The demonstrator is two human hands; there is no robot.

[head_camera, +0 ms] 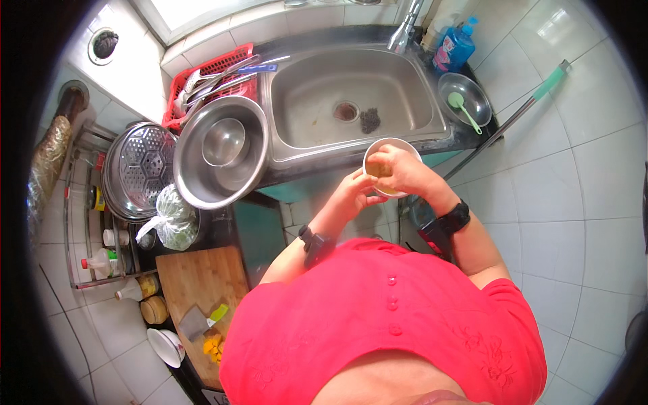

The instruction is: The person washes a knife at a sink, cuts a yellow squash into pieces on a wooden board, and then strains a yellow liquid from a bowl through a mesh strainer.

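Note:
A white bowl (392, 142) is held in front of the near edge of the stainless steel sink (314, 91). My left hand (357, 192) grips the bowl's lower left side. The fingers of my right hand (402, 169) reach down inside it, bent over something brownish; whether they grip it I cannot tell. Yellowish matter shows at the bowl's bottom. A dark scouring pad (370, 120) lies in the sink beside the drain (346, 111).
Left of the sink are a large steel basin (182, 172) and a red basket (174, 93) of utensils. A cutting board (202, 273) bears a cleaver (195, 323) and orange pieces (213, 347). Right are a blue detergent bottle (454, 48), a steel bowl (448, 83) and a leaning pole (506, 124).

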